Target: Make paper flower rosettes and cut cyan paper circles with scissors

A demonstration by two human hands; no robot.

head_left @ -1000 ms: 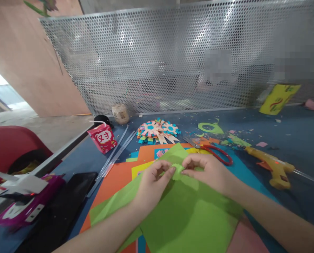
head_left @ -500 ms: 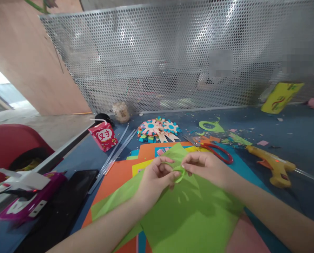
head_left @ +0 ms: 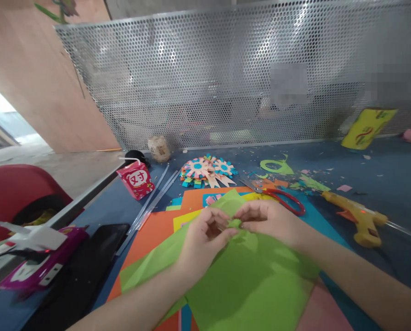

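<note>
Between my two hands is a small curled green paper piece [head_left: 234, 223], pinched from both sides. My left hand [head_left: 208, 236] has thumb and fingers closed on its left side. From the right, the fingertips of my right hand [head_left: 269, 219] press on the same piece. Under both hands lie large green paper sheets [head_left: 246, 280] over an orange sheet [head_left: 146, 234] and a blue sheet [head_left: 324, 220]. Red-handled scissors [head_left: 288, 200] rest just beyond my right hand. Layered paper flowers [head_left: 205, 170] sit past the sheets.
A yellow glue gun [head_left: 360, 216] lies at right, near green paper scraps [head_left: 277, 166]. Clear glue sticks [head_left: 153, 197], a red drink carton [head_left: 136, 179], a black phone [head_left: 98, 248] and a purple power strip [head_left: 50, 264] are at left. A perforated metal panel [head_left: 208, 82] stands behind.
The green piece between my fingers has turned from an open loop shape into a more bunched one. My right fingertips have shifted slightly left, closer to my left hand.
</note>
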